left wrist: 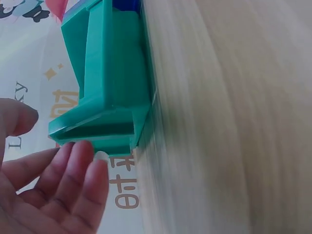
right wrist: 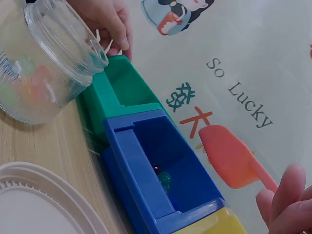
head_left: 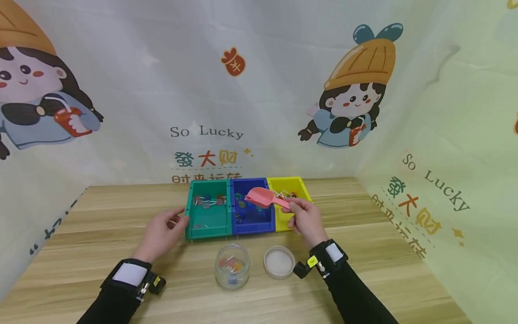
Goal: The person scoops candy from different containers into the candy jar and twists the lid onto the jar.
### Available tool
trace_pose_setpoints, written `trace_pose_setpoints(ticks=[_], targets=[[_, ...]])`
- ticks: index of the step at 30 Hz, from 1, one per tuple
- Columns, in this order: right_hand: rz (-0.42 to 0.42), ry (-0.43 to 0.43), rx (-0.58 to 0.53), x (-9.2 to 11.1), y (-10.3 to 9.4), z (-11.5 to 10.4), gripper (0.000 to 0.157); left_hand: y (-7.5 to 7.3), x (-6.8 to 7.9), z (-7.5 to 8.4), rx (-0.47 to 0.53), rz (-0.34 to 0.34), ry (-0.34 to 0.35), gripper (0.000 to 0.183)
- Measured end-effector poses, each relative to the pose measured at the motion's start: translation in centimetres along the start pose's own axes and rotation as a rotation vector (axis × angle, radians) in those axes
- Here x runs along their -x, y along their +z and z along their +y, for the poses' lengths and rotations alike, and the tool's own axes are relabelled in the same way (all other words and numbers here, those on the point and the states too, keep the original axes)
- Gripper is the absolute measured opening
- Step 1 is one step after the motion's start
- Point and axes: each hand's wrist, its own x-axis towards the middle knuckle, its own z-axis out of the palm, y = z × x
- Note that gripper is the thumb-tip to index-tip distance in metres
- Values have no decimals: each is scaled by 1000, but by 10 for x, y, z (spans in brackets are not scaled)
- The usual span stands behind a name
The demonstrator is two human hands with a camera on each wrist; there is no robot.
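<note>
My right hand pinches the handle of a pink scoop, held above the blue bin. The scoop's bowl points left. At the outer end of the green bin, my left hand has its fingertips right at the wall, fingers loosely bent in the left wrist view. Small pink and bluish pieces with white sticks lie in the green bin. Clear blue and green bits are in the blue one. White sticks and red pieces show in the yellow bin, partly hidden by my right hand.
In front of the joined bins stands an open glass jar with a few coloured pieces inside. A round whitish lid lies to its right, near my right wrist. A printed cloth hangs behind the wooden table.
</note>
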Motion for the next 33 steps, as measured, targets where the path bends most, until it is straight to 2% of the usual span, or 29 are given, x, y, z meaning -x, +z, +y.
trace_pose_setpoints(ticks=[5,11,14,17,22,24,28,33], targets=[[-2,3,-6,4,-8,-5,31,-3,10,3,21,44,46,50],[-4,13,-18,12,-15,-13,32,2,28,16,35,18,101,48],[2,17,-12,15,-17,-16,31,9,38,23,56,-38,141,48],[6,21,-1,17,-18,-19,30,14,46,29,117,-133,159,53],[-4,24,11,22,-21,-24,31,23,56,39,219,-320,124,75],[-9,26,13,25,-23,-26,32,27,59,43,238,-373,95,84],[-20,30,26,31,-24,-29,33,34,62,48,251,-430,78,97],[-44,11,28,38,-24,-34,32,40,62,51,228,-436,106,97]])
